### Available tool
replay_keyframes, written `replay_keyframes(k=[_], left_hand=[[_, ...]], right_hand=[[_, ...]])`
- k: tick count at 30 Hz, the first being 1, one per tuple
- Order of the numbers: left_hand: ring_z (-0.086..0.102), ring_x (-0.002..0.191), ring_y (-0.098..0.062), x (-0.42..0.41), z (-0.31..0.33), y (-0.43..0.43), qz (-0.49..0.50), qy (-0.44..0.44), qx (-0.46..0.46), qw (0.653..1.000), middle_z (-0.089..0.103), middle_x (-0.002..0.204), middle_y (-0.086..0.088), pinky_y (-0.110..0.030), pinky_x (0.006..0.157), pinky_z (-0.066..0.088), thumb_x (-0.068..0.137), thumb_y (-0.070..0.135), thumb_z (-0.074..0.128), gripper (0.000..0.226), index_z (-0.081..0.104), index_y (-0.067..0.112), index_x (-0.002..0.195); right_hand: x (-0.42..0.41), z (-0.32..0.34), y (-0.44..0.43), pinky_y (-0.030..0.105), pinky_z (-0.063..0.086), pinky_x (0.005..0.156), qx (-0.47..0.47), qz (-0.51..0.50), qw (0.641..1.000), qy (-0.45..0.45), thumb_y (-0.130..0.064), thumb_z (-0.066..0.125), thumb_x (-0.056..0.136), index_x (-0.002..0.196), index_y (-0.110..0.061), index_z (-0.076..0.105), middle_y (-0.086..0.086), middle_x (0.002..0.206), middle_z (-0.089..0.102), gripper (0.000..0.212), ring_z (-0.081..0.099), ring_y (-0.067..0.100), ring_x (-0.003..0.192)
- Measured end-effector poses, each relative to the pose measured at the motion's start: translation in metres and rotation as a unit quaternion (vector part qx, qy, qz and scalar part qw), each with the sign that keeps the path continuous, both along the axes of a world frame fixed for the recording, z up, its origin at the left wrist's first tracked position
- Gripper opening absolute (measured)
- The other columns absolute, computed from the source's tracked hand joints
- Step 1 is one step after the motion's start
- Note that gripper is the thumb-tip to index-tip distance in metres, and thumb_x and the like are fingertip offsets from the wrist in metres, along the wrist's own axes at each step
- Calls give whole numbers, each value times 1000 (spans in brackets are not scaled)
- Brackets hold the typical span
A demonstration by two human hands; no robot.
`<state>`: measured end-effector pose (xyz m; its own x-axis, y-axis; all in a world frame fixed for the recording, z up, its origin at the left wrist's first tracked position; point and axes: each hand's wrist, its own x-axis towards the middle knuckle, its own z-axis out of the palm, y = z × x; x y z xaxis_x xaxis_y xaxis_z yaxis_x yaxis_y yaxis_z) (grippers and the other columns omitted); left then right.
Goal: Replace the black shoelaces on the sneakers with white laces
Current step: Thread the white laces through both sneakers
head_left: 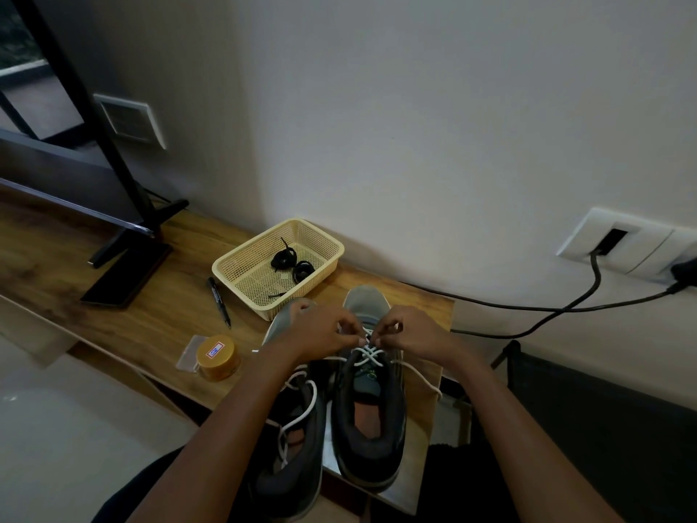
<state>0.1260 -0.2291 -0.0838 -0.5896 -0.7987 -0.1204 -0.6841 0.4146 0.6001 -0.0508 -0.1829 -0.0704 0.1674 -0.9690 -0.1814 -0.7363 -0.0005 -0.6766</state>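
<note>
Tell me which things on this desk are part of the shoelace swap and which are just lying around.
In the job: right sneaker, white lace pinched by left hand and right hand, left sneaker, black laces, basket.
Lying about: marker pen, gold-lidded jar, monitor stand, power cable.

Both bare forearms reach forward from the lower edge and converge, bringing the left hand point(324, 330) and right hand point(413, 334) knuckles-up and close together, each with its fingers point(354, 338) curled inward, pinching the white lace point(367, 352) at the tips.
</note>
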Motion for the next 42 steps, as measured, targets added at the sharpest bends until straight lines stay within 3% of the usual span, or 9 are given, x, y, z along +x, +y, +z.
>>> replay_keyframes(k=[4, 11, 16, 20, 23, 30, 34, 37, 42], left_hand=[[50, 80, -3, -4, -4, -2, -17, -18, -1, 1000, 55, 84, 14, -44, 98, 36, 84, 36, 67, 11, 72, 29, 92], [54, 91, -6, -1, 2, 2, 20, -37, -69, 997, 45, 83, 18, -33, 103, 15, 91, 34, 58, 8, 65, 31, 92], [52, 89, -3, 1, 6, 5, 33, 0, -70, 997, 53, 87, 19, -28, 93, 16, 92, 32, 57, 6, 61, 35, 92], [56, 84, -1, 7, 5, -2, 21, 66, -19, 997, 59, 83, 19, -31, 95, 33, 83, 40, 63, 4, 60, 40, 81], [53, 77, 4, 5, 6, 2, -23, 73, 30, 997, 58, 83, 16, -6, 72, 38, 82, 27, 72, 7, 71, 24, 89], [49, 71, 2, 2, 2, 0, -26, 75, 27, 996, 54, 80, 14, -11, 63, 36, 87, 18, 66, 3, 66, 15, 86], [52, 76, -7, -1, 0, 3, -27, 60, 41, 997, 56, 84, 8, -13, 65, 37, 92, 19, 59, 11, 64, 9, 93], [57, 77, -9, 3, -1, 5, 26, 71, 26, 997, 57, 78, 14, -25, 80, 39, 89, 24, 62, 9, 58, 27, 82], [49, 80, -5, 10, 8, 35, 76, -12, -115, 990, 53, 76, 15, -31, 86, 21, 84, 49, 61, 24, 49, 29, 81]], right_hand=[[4, -3, -2, 23, 39, 68, 6, 32, 999, 43, -8, 60, 87, 90, -3, 69, -2, 81, 57, 11, 54, 14, 83], [-1, -5, 1, 32, 42, 73, 1, -13, 1000, 22, -7, 51, 92, 87, -5, 58, 5, 89, 58, 9, 53, 19, 84], [-4, -8, 1, 10, 38, 58, -25, -66, 997, -40, -5, 57, 88, 80, -14, 63, -5, 79, 60, 13, 54, 9, 73], [-4, -1, 4, 10, 39, 57, -31, -71, 994, -71, 0, 63, 80, 76, -14, 69, -7, 76, 61, 16, 54, 2, 68], [2, 2, 7, 7, 39, 56, -18, -41, 997, -68, -2, 66, 79, 81, -7, 71, -7, 79, 55, 8, 51, 2, 69], [3, -2, 2, 27, 39, 71, -27, 4, 999, 25, -8, 59, 88, 89, -1, 64, 0, 85, 52, 9, 48, 13, 80], [1, -4, 3, 11, 39, 59, -6, -12, 1000, -11, -6, 54, 91, 81, -12, 58, -10, 77, 54, 12, 49, 2, 71], [2, -3, 8, 6, 38, 56, -29, -41, 998, -29, -4, 56, 89, 80, -14, 57, -8, 76, 55, 13, 51, 4, 68], [5, 5, 34, 32, 39, 73, -78, -109, 990, 44, -27, 65, 82, 64, -25, 50, -5, 80, 52, 24, 48, 19, 88]])
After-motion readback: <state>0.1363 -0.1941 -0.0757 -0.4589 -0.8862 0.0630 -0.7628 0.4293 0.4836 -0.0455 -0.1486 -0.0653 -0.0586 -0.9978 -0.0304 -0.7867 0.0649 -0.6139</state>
